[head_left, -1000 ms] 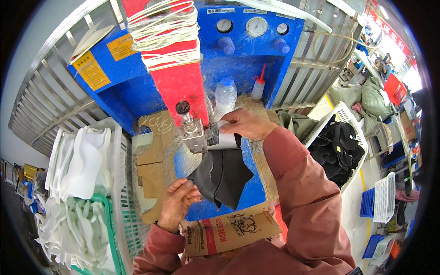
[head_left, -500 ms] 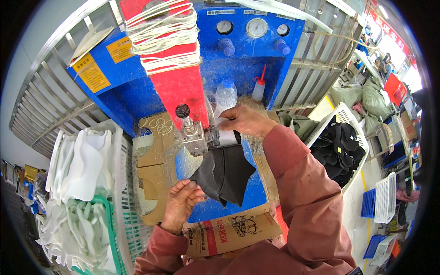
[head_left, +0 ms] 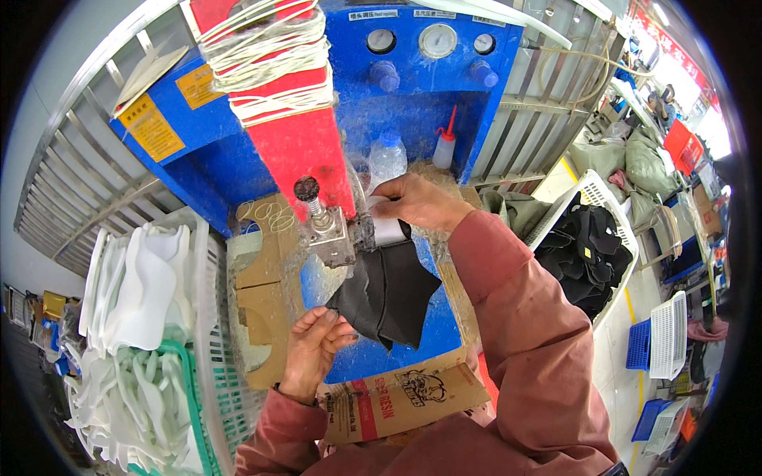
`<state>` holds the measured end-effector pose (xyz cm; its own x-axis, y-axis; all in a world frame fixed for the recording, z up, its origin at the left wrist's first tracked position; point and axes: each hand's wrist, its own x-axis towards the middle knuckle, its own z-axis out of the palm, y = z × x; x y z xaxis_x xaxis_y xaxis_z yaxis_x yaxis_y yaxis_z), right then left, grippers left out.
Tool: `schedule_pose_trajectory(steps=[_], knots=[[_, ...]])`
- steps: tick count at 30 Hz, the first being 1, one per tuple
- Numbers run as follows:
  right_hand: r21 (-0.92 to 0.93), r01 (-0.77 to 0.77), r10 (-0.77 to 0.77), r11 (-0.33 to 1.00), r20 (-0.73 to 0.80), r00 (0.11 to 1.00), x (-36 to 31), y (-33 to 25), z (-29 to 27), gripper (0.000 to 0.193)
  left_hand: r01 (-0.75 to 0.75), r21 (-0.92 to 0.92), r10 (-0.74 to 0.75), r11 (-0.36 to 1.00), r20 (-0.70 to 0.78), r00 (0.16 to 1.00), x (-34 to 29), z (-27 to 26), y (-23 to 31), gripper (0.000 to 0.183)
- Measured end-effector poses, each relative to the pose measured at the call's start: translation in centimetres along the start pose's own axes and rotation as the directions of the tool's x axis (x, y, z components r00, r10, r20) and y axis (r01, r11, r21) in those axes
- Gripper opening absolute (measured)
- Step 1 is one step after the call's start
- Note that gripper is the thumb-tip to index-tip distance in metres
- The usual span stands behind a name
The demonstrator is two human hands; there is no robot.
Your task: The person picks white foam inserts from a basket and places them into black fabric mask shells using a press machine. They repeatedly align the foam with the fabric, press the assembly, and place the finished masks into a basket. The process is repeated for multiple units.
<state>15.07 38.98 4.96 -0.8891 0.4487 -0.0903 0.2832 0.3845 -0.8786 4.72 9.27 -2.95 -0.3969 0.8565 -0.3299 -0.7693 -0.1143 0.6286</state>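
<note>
A black sheet-like piece [head_left: 406,295], seamed down its middle and pointed at the corners, lies over the blue work surface [head_left: 361,366]. My left hand [head_left: 316,347] pinches its left corner between thumb and fingertips. Beside the machine's metal head [head_left: 332,247], my right hand [head_left: 425,203] is closed on a smooth white piece [head_left: 389,232], which meets the black piece's far edge. The right fingertips are partly hidden behind the head. Above it leans the red machine arm [head_left: 302,151], wound with white cord.
Behind stand a clear bottle [head_left: 387,163] and a red-nozzled squeeze bottle [head_left: 444,149], below gauges on a blue cabinet [head_left: 468,79]. At left, a crate [head_left: 213,317] holds white curved pieces. A white basket [head_left: 615,194] of black pieces stands right. Printed cardboard [head_left: 405,403] lies in front.
The whole view has shifted slightly. Both hands keep their hold, and the black and white pieces stay in nearly the same place by the metal head.
</note>
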Motion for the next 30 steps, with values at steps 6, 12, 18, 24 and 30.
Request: schedule_pose_trajectory(steps=[6,12,18,24,30], knots=[[-0.050,-0.010,0.007,0.999,-0.051,0.999,-0.8,-0.7,-1.0,0.029,0.005,0.017,-0.005,1.000,0.002,1.000,0.9,0.7,0.1,0.007],[-0.049,0.000,-0.006,0.999,-0.111,0.994,-1.2,0.5,-1.9,0.030,0.000,0.032,-0.001,0.999,0.028,1.000,1.8,1.4,0.0,0.007],[0.052,0.064,-0.055,0.997,-0.155,0.986,-0.6,2.8,-2.2,0.028,-0.003,0.021,0.002,1.000,0.059,0.998,3.0,1.7,0.1,0.007],[-0.006,0.056,-0.056,0.998,-0.154,0.986,-0.5,3.0,-2.3,0.026,0.006,0.055,-0.006,0.998,0.008,1.000,3.5,1.1,0.1,0.009],[0.010,0.037,-0.036,0.999,-0.127,0.991,-0.7,1.1,-1.5,0.029,-0.024,0.070,0.024,0.997,0.000,1.000,3.2,0.3,0.2,0.010]])
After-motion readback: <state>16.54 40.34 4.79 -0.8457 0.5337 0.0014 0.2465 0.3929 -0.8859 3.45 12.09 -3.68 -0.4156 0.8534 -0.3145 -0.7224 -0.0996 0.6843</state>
